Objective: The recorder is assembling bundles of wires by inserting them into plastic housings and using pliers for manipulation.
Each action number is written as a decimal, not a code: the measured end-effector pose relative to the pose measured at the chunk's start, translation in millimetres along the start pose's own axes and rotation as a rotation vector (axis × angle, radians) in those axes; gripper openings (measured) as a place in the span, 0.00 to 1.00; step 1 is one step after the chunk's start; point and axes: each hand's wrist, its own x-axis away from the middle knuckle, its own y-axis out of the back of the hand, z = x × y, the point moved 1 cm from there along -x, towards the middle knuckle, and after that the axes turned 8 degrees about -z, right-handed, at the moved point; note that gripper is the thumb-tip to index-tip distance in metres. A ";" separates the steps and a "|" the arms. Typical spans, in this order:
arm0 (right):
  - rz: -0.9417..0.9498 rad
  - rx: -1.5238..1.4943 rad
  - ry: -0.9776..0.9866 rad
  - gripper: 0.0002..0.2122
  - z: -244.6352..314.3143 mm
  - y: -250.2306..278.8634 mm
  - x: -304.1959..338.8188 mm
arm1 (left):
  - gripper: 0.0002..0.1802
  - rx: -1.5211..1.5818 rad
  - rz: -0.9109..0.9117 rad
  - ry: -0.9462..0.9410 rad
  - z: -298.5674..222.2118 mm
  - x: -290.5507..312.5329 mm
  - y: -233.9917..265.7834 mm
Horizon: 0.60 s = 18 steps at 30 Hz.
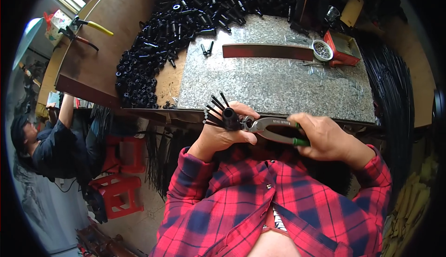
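My left hand (pixel 214 140) is closed around a black hub with thin rods (pixel 229 114). Its round hollow end faces up, and several rods fan out to the upper left. My right hand (pixel 327 137) grips metal pliers (pixel 268 129) by their green handles, which stand somewhat apart. The jaws of the pliers are at the right side of the hub, beside my left fingertips. What lies between the jaws is too small to make out. Both hands are in front of the near edge of the stone-topped workbench (pixel 274 87).
Black tubular parts (pixel 204 17) are heaped at the back left, with small black rings (pixel 134 80) nearby. A dark strip (pixel 267 51) lies beside a white bowl (pixel 321 49) and red box (pixel 342 48). Long black rods (pixel 388 80) hang right. Another person (pixel 62 141) and red stools (pixel 121 196) are left.
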 end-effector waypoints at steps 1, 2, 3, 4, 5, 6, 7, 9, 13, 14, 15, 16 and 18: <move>-0.003 0.002 -0.007 0.29 -0.9 -0.8 0.0 | 0.36 0.003 0.007 0.000 2.5 1.4 -2.6; -0.104 0.120 0.038 0.31 -0.9 0.4 -2.6 | 0.38 0.021 -0.006 -0.022 5.5 2.7 -4.5; -0.204 0.237 0.083 0.33 -1.9 2.2 -4.5 | 0.40 0.038 -0.021 -0.044 8.0 2.8 -6.0; -0.186 0.190 0.086 0.34 -4.1 2.3 -5.8 | 0.43 0.061 0.053 0.018 10.7 3.3 -4.2; -0.182 0.192 0.084 0.34 -4.5 4.4 -6.1 | 0.43 0.065 0.052 0.019 13.2 3.4 -4.3; -0.122 0.161 0.078 0.32 -4.2 6.9 -6.2 | 0.43 0.075 0.047 0.020 15.4 3.6 -4.2; -0.064 0.126 0.074 0.30 -4.9 8.2 -7.0 | 0.43 0.080 0.041 0.022 13.9 2.5 -4.5; 0.043 -0.009 0.015 0.29 -9.2 6.7 -10.3 | 0.45 0.184 -0.001 0.041 5.4 1.6 -11.2; 0.076 -0.279 0.003 0.18 -16.2 -9.6 -12.0 | 0.45 0.219 -0.049 0.034 7.8 2.9 -12.2; 0.079 -0.280 0.006 0.18 -14.3 -12.3 -13.7 | 0.45 0.212 -0.078 0.016 8.8 3.6 -11.6; 0.107 -0.335 -0.074 0.15 -12.4 -15.3 -15.9 | 0.45 0.212 -0.081 0.016 10.4 4.6 -12.0; 0.134 -0.388 -0.155 0.13 -11.5 -18.1 -17.5 | 0.45 0.212 -0.128 0.030 12.8 6.1 -12.4; 0.140 -0.353 -0.171 0.11 -14.5 -25.6 -19.8 | 0.45 0.216 -0.175 0.053 15.8 8.8 -12.9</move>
